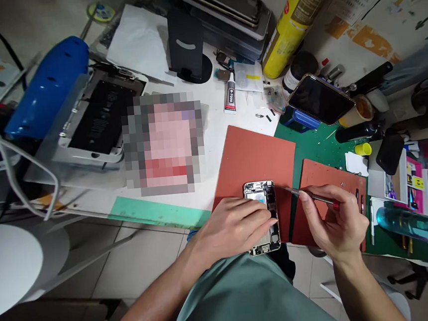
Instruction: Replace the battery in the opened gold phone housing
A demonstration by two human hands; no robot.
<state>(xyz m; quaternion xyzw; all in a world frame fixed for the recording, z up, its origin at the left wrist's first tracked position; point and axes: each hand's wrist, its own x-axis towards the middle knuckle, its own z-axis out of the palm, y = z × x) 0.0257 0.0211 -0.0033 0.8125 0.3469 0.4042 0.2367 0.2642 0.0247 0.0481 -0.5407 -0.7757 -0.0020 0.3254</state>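
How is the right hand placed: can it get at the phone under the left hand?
Probably yes: the tool in the right hand points toward the phone, with nothing visible between. The left hand covers much of its middle, but the upper end looks free.

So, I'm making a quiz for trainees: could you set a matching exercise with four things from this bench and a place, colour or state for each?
1. left hand
2. right hand
3. glue tube
4. large can

A. lying on the white surface
B. yellow and brown
C. over an opened phone
D. gripping a thin tool

Pairs: 1-C, 2-D, 3-A, 4-B
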